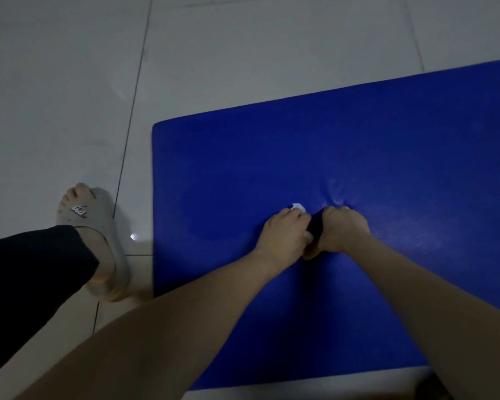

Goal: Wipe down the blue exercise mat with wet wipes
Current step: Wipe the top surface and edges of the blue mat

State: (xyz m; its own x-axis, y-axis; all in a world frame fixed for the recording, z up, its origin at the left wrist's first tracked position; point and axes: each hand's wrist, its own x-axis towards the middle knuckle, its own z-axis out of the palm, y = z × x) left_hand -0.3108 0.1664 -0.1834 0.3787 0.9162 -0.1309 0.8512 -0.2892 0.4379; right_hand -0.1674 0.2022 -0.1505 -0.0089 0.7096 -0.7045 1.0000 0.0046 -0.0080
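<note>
Mostly smooth rectangular mat, crumpled wipe

We log the mat as solid saturated blue, no print, with a paler, slightly glossy sheen at right of centre. The floor is pale grey-white tile, plain, crossed by thin dark grout lines; one small bright white glint sits at lower left of the mat's edge. The wipe is white, just a scrap showing at the left hand. The slipper, at left, is greyish beige with a small white lettered emblem. The trouser leg, at lower left, is plain black.
</note>
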